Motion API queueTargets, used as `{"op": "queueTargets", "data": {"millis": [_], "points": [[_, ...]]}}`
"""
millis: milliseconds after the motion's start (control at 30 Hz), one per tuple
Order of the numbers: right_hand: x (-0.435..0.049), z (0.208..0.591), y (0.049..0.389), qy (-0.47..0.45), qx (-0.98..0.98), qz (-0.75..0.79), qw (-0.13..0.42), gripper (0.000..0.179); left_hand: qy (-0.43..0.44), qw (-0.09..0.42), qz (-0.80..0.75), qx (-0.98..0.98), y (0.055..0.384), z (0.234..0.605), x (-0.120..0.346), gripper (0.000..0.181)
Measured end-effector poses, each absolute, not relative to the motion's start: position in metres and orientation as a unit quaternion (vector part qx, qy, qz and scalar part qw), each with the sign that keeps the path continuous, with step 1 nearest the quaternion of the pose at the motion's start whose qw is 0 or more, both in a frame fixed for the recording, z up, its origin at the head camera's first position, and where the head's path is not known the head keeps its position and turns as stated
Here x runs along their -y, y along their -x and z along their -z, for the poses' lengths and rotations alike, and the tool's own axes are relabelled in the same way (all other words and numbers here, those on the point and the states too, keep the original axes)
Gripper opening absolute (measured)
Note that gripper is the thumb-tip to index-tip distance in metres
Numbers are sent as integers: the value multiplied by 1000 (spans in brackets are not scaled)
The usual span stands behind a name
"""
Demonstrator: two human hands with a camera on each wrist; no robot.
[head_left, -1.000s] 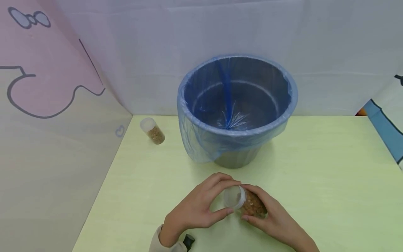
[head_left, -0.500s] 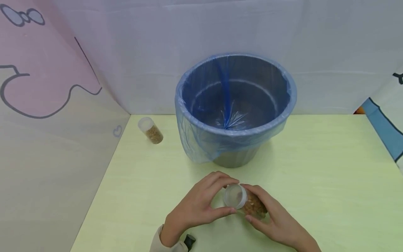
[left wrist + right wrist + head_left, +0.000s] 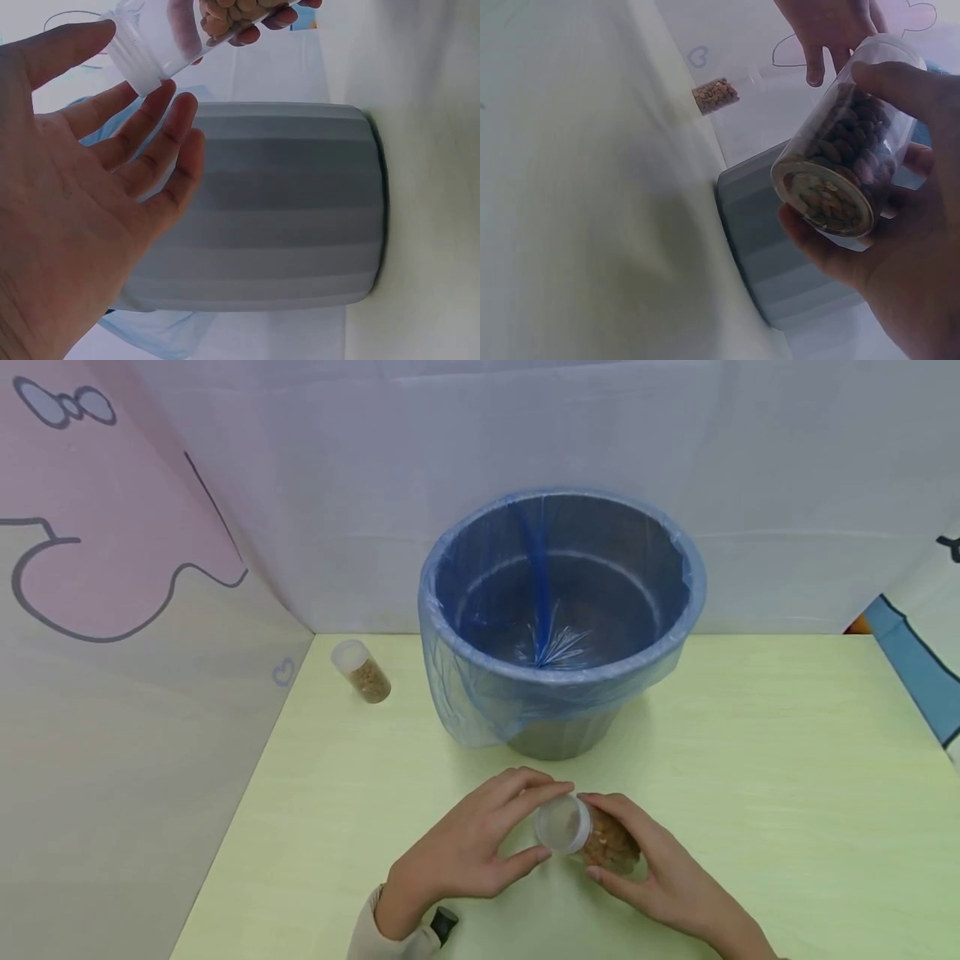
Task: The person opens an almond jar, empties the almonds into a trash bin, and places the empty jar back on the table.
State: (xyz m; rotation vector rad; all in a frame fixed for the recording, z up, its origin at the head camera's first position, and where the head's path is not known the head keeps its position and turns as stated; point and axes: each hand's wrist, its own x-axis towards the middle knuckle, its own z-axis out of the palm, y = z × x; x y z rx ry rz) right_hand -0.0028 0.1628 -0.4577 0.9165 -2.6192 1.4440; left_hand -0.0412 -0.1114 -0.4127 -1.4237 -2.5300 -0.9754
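Note:
My right hand (image 3: 656, 868) grips a clear plastic jar (image 3: 847, 142) of almonds by its body, thumb on one side and fingers on the other. The jar is tilted, its translucent lid (image 3: 558, 825) toward my left hand (image 3: 480, 843). Thumb and fingertips of that left hand bracket the lid at its edge, and the left wrist view shows them right at the rim. Its other fingers (image 3: 176, 176) are loosely bent. A second clear jar (image 3: 363, 672) with small brown pieces stands at the back left.
Beyond my hands stands a grey bin (image 3: 562, 735) lined with a blue plastic bag (image 3: 472, 693). It rests on the pale green table (image 3: 787, 760). A white cloth wall (image 3: 337, 485) closes the back; printed panels flank both sides.
My left thumb has shifted slightly left along the lid's edge. The jar has tipped and moved a little; my right hand keeps its grip.

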Motion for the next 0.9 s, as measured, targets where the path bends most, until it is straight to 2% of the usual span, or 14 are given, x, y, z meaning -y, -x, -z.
{"op": "queueTargets", "data": {"millis": [300,567,767,900], "points": [[-166,454,11,-317,830,-457,33,87,457,64,290,838,48,409,112,64],[-167,455,11,-293,836,-463,28,86,436,75,283,851,49,408,110,67],[-166,455,6,-270,843,-465,11,86,440,41,312,841,47,409,110,76],[-165,454,4,-268,843,-467,9,86,445,22,331,832,45,410,112,75]]}}
